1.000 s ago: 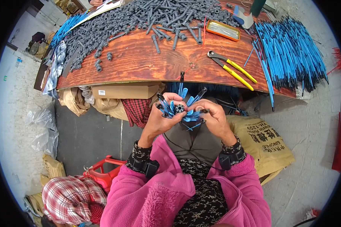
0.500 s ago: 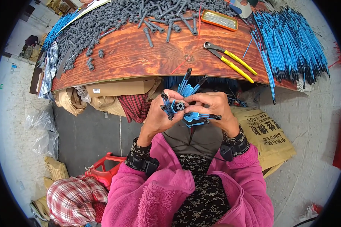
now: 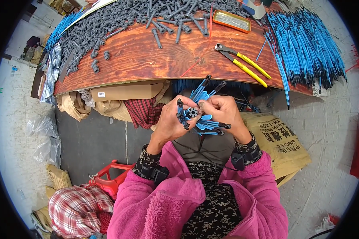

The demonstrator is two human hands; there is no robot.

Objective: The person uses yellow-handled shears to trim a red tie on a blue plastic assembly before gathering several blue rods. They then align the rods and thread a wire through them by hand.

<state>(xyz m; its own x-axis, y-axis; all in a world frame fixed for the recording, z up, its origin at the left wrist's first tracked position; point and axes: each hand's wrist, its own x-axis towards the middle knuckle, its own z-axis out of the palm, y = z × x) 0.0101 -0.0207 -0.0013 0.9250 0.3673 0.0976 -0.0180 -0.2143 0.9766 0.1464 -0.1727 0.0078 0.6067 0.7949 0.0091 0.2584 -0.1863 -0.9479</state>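
Note:
Just beyond the bench's near edge, over my lap, I hold an assembly of blue rods with black ends around a dark round hub [image 3: 192, 112] with small holes. My left hand [image 3: 169, 121] is closed round its left side, thumb and forefinger beside the hub. On the other side, my right hand [image 3: 223, 113] pinches at the hub's edge; its fingertips hide what lies between them. Blue rods [image 3: 201, 89] fan out above the hub, and more rods [image 3: 211, 126] stick out to the lower right under my right hand.
On the wooden bench [image 3: 147, 59] lie yellow-handled pliers [image 3: 247, 67], a tin of thin wires [image 3: 232, 20] and heaped grey plastic parts [image 3: 107, 34]. Blue rods [image 3: 307, 44] are piled at the right. A filled sack [image 3: 283, 143] stands right; a red stool [image 3: 113, 177] sits lower left.
The rod assembly has tilted and shifted slightly right, its upper rods leaning further right. My right hand's fingers have curled in more at the hub.

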